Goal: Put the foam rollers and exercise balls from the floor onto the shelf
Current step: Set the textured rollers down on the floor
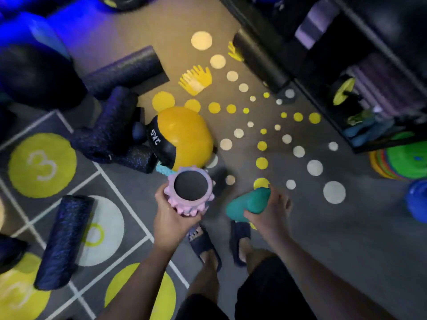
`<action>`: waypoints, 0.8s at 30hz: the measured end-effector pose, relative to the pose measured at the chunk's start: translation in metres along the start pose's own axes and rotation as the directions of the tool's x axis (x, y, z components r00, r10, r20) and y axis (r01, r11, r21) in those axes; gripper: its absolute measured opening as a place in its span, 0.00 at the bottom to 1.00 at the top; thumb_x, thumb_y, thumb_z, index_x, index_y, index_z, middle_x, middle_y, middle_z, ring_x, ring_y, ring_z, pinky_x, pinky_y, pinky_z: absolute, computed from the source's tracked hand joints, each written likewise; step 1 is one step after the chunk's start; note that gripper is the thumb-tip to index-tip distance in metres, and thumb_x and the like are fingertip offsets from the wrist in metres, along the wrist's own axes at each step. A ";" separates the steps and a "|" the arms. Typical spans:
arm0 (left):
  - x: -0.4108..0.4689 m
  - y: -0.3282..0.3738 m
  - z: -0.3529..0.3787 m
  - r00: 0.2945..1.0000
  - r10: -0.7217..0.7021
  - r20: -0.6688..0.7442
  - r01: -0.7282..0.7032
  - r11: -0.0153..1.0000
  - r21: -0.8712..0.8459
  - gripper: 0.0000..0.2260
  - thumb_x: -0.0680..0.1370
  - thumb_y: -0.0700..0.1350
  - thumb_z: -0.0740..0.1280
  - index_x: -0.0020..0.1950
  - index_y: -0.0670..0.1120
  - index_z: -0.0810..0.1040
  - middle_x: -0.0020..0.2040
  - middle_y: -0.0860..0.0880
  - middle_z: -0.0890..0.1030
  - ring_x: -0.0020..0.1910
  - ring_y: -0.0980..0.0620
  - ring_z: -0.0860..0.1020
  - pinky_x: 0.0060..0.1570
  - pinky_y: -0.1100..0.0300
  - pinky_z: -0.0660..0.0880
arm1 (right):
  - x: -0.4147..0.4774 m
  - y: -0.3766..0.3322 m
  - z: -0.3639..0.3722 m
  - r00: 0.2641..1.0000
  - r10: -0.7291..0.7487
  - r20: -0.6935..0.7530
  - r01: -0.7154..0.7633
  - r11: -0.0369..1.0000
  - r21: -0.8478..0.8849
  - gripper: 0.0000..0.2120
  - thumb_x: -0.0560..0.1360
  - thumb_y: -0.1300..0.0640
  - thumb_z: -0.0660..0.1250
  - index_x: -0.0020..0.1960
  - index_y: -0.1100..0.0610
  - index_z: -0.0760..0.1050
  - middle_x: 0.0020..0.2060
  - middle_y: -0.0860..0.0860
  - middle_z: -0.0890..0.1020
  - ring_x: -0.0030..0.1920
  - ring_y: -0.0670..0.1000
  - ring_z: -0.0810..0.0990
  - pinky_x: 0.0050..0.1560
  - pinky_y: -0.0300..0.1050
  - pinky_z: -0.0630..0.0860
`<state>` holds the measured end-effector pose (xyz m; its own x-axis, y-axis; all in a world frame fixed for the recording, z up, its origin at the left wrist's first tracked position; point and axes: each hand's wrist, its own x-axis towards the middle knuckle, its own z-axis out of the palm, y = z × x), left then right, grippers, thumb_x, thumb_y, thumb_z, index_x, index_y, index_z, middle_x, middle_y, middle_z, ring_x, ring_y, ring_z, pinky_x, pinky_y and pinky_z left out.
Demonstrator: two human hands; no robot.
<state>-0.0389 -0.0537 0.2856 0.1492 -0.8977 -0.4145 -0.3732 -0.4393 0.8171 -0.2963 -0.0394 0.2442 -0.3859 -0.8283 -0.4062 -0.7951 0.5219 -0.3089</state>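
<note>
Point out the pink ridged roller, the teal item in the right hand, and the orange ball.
pink ridged roller point(189, 195): head view, bumpy side wall.
teal item point(247, 203): head view, exposed middle.
orange ball point(187, 132): head view, top surface.

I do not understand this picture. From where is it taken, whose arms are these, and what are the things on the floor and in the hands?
A camera worn on a person's head looks down, so the arms are that person's own. The left hand holds a pink knobbly foam roller; the right hand holds a teal object, too blurred to name. On the floor lie dark foam rollers and an orange-and-black ball marked 2KG. The dark shelf stands at the upper right.
</note>
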 end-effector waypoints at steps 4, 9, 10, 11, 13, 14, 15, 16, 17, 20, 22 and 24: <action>0.001 0.044 0.028 0.999 0.030 0.023 -0.029 0.999 -0.015 0.40 0.64 0.31 0.83 0.65 0.42 0.60 0.59 0.65 0.74 0.54 0.74 0.78 0.50 0.77 0.73 | 0.005 0.029 -0.035 0.990 0.114 -0.087 -0.113 0.994 0.010 0.45 0.55 0.45 0.81 0.67 0.62 0.71 0.54 0.58 0.78 0.57 0.63 0.73 0.60 0.59 0.67; 0.028 0.055 0.094 0.993 0.047 0.109 -0.048 0.999 -0.002 0.37 0.67 0.24 0.77 0.65 0.49 0.64 0.56 0.51 0.78 0.48 0.72 0.81 0.43 0.78 0.74 | 0.068 0.080 -0.053 0.952 0.288 -0.106 -0.283 0.957 0.057 0.46 0.59 0.38 0.78 0.69 0.60 0.67 0.58 0.59 0.74 0.61 0.64 0.70 0.58 0.58 0.71; 0.037 0.052 0.107 0.992 0.035 0.119 -0.037 0.999 0.020 0.36 0.67 0.28 0.80 0.64 0.54 0.67 0.58 0.50 0.79 0.50 0.74 0.79 0.47 0.78 0.74 | 0.086 0.085 -0.059 0.942 0.315 -0.112 -0.307 0.948 0.081 0.47 0.61 0.39 0.79 0.71 0.59 0.66 0.61 0.59 0.73 0.62 0.64 0.69 0.56 0.59 0.73; 0.048 0.047 0.120 0.991 0.008 0.132 -0.015 0.999 0.049 0.37 0.66 0.32 0.82 0.62 0.59 0.67 0.59 0.52 0.79 0.53 0.74 0.77 0.50 0.79 0.73 | 0.104 0.090 -0.064 0.938 0.323 -0.130 -0.311 0.945 0.103 0.47 0.62 0.41 0.79 0.73 0.58 0.64 0.62 0.60 0.71 0.63 0.64 0.67 0.54 0.60 0.74; 0.064 0.043 0.150 0.990 -0.019 0.139 0.009 0.997 0.078 0.39 0.65 0.36 0.83 0.62 0.65 0.66 0.58 0.55 0.78 0.53 0.71 0.78 0.53 0.79 0.72 | 0.140 0.104 -0.074 0.936 0.303 -0.179 -0.287 0.952 0.109 0.50 0.64 0.43 0.80 0.78 0.54 0.58 0.65 0.58 0.67 0.64 0.62 0.64 0.51 0.60 0.77; 0.071 0.044 0.167 0.988 -0.018 0.153 0.003 0.995 0.099 0.41 0.64 0.36 0.83 0.62 0.67 0.65 0.57 0.56 0.78 0.52 0.67 0.80 0.52 0.79 0.72 | 0.157 0.112 -0.078 0.935 0.293 -0.202 -0.282 0.956 0.083 0.51 0.64 0.44 0.79 0.79 0.52 0.56 0.65 0.58 0.66 0.63 0.62 0.64 0.50 0.60 0.77; 0.076 0.048 0.186 0.986 -0.014 0.166 -0.004 0.994 0.108 0.43 0.64 0.36 0.83 0.62 0.69 0.62 0.57 0.57 0.78 0.52 0.64 0.80 0.52 0.78 0.72 | 0.174 0.124 -0.080 0.935 0.282 -0.216 -0.278 0.959 0.049 0.51 0.65 0.45 0.79 0.79 0.52 0.55 0.66 0.58 0.65 0.63 0.62 0.64 0.50 0.59 0.78; 0.082 0.053 0.203 0.982 -0.006 0.187 -0.018 0.992 0.123 0.44 0.64 0.36 0.83 0.63 0.70 0.61 0.57 0.56 0.78 0.54 0.61 0.80 0.52 0.77 0.73 | 0.189 0.136 -0.083 0.934 0.272 -0.231 -0.278 0.961 0.006 0.51 0.65 0.45 0.79 0.79 0.53 0.55 0.67 0.59 0.64 0.63 0.63 0.65 0.50 0.59 0.79; 0.088 0.062 0.221 0.978 -0.002 0.209 -0.027 0.990 0.136 0.45 0.63 0.37 0.84 0.65 0.69 0.61 0.58 0.55 0.78 0.56 0.59 0.80 0.52 0.76 0.74 | 0.203 0.148 -0.084 0.932 0.263 -0.249 -0.280 0.959 -0.034 0.52 0.64 0.45 0.79 0.79 0.54 0.56 0.67 0.59 0.64 0.62 0.63 0.67 0.50 0.59 0.80; 0.107 0.076 0.271 0.971 0.080 0.226 -0.115 0.982 0.148 0.44 0.60 0.44 0.81 0.70 0.54 0.61 0.65 0.48 0.76 0.61 0.68 0.77 0.54 0.73 0.75 | 0.239 0.185 -0.076 0.920 0.290 -0.262 -0.332 0.934 -0.133 0.54 0.61 0.46 0.82 0.79 0.57 0.59 0.66 0.59 0.67 0.58 0.62 0.70 0.48 0.57 0.80; 0.124 0.081 0.302 0.972 0.077 0.220 -0.110 0.983 0.146 0.44 0.60 0.48 0.80 0.70 0.57 0.60 0.67 0.50 0.74 0.62 0.70 0.75 0.57 0.63 0.77 | 0.252 0.208 -0.065 0.928 0.337 -0.160 -0.366 0.903 -0.226 0.52 0.62 0.46 0.81 0.79 0.58 0.60 0.66 0.60 0.69 0.60 0.62 0.72 0.52 0.56 0.79; 0.142 0.083 0.331 0.972 0.094 0.216 -0.125 0.983 0.136 0.44 0.61 0.47 0.81 0.69 0.60 0.60 0.68 0.55 0.74 0.65 0.66 0.75 0.60 0.53 0.78 | 0.260 0.232 -0.047 0.913 0.405 0.047 -0.379 0.885 -0.272 0.41 0.71 0.46 0.75 0.77 0.57 0.61 0.67 0.57 0.71 0.63 0.59 0.74 0.58 0.53 0.76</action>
<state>-0.3521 -0.2067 0.1617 -0.0875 -0.9066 -0.4129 -0.5096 -0.3154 0.8005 -0.6029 -0.1435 0.1072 -0.6528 -0.5353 -0.5360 -0.6843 0.7202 0.1141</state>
